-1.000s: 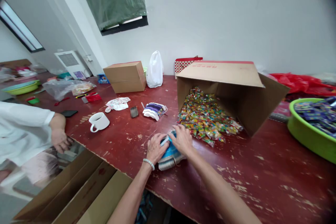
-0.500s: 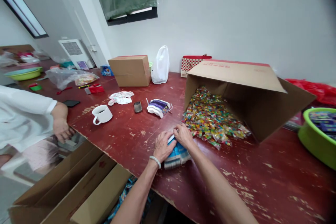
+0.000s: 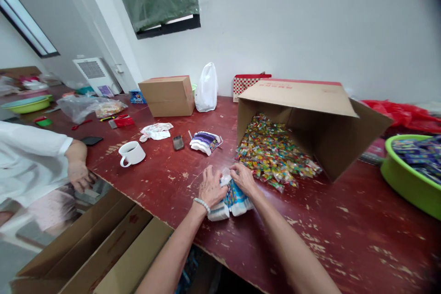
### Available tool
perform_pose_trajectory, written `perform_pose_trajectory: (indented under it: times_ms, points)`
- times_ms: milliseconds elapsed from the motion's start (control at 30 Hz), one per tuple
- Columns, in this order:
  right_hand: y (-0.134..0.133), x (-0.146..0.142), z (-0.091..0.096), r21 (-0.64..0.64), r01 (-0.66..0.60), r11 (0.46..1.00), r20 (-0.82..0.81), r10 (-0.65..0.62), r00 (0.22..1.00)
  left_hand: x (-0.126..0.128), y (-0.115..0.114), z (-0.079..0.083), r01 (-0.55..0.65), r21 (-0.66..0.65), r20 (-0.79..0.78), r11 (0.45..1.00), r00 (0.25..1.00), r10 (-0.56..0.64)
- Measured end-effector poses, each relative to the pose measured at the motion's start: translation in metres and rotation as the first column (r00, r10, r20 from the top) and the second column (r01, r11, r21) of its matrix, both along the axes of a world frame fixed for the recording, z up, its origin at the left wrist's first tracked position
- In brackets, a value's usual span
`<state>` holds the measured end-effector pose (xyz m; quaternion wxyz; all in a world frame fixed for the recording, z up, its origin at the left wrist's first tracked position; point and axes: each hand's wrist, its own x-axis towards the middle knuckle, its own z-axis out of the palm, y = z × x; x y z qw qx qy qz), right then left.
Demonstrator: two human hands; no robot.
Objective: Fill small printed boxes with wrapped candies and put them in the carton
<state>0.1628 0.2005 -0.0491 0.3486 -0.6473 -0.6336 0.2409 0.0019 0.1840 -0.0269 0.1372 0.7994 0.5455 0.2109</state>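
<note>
Two stacks of flat blue-and-white packets lie side by side on the red table (image 3: 296, 225) in front of me. My left hand (image 3: 211, 188) wears a beaded bracelet and is closed over the left stack (image 3: 219, 212). On the right stack (image 3: 238, 202), my right hand (image 3: 244, 178) is closed round the far end and right side. A crumpled translucent piece (image 3: 225, 176), perhaps plastic, shows between my fingertips. My palms cover much of the packets. Just beyond my right hand, small wrapped candies (image 3: 275, 156) spill from a tipped cardboard box (image 3: 347, 147).
A purple-and-white packet stack (image 3: 206, 142), a small dark device (image 3: 178, 143), a white mug (image 3: 131, 153) and a crumpled cloth (image 3: 156, 131) lie beyond. A green basin (image 3: 403, 179) stands right. At left sits a person (image 3: 31, 161); open cartons (image 3: 131, 248) stand below the table edge.
The blue-and-white packets, one bundle before, now show as two stacks with a gap between them. My left hand has shifted slightly left, and the translucent piece has come into view. The camera turned slightly.
</note>
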Motion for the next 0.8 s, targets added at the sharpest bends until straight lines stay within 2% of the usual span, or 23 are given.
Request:
perform_pose_trajectory:
  times_ms: [267, 400, 600, 800]
  points:
    - [-0.024, 0.018, -0.028, 0.031, 0.099, 0.995, -0.264, -0.087, 0.961, -0.011, -0.002, 0.008, 0.127, 0.009, -0.087, 0.992, 0.988, -0.125]
    - [-0.031, 0.015, -0.029, 0.037, 0.127, 0.991, -0.33, -0.108, 0.938, -0.003, -0.014, 0.01, 0.225, -0.004, -0.152, 0.974, 0.963, -0.223]
    - [-0.04, 0.009, -0.019, 0.056, 0.112, 0.992, -0.335, -0.087, 0.938, 0.002, -0.021, 0.011, 0.224, -0.014, -0.183, 0.974, 0.957, -0.223]
    - [-0.047, 0.009, -0.028, 0.062, 0.042, 0.997, -0.327, -0.02, 0.945, -0.002, -0.015, 0.005, 0.18, 0.003, -0.105, 0.984, 0.978, -0.179]
